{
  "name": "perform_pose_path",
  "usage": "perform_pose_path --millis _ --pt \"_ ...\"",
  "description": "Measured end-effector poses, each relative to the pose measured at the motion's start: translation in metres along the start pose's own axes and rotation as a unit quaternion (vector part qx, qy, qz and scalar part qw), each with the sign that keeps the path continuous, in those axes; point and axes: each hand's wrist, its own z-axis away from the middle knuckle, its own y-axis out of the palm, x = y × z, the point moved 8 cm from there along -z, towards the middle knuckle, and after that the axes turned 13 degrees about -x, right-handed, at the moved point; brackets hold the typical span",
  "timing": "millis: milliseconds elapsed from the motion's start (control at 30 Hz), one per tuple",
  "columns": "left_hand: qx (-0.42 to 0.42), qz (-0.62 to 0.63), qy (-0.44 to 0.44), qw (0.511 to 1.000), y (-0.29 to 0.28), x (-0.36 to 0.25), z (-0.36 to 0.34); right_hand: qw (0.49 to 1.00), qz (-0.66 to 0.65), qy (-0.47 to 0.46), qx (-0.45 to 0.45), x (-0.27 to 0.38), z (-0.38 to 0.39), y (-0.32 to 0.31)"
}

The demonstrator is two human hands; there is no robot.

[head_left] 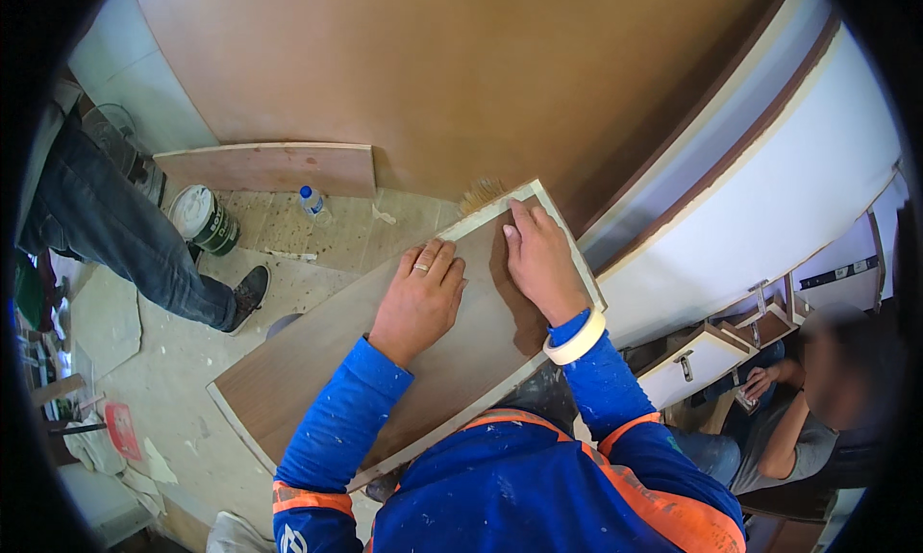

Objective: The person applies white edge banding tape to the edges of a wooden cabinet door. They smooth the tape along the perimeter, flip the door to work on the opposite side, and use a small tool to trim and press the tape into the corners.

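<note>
Presently | left hand [421, 301] half-curled on one board's [452, 370] far edge | right hand [545, 269] loosely bent near its far corner, one tape roll [576, 340] round the wrist; any grip, I can't tell | board slants beneath both | beyond: one bucket [210, 224], one bottle [310, 201], one standing person [144, 226], one seated person [810, 449]

I am seeing, at my remote end, a brown panel [471, 361] carrying faint grain, a cream border [490, 212] running along its edges. Blue sleeves [365, 409] are showing pale flecks and orange bands [625, 433], while a tape roll [577, 339] is showing cream. I am also viewing a large tan board [481, 82], a white curved sheet [750, 178] with a brown edge, a dark green bucket [219, 234], a blue-capped bottle [311, 202] and a speckled beige floor [183, 389]
</note>
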Motion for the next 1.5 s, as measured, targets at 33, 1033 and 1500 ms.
perform_pose_path --millis 33,1033,1500 --pt "0.001 -0.002 -0.002 1.0 -0.001 0.0 0.001 1.0 0.005 0.0 -0.005 0.002 0.001 0.004" --pt "-0.008 0.042 0.005 0.999 -0.01 -0.004 0.008 0.691 0.317 0.375 -0.53 -0.331 0.243 -0.512" --pt "-0.005 0.044 -0.006 0.999 -0.01 0.004 0.018 0.669 0.253 0.413 -0.564 -0.319 0.3 -0.512"
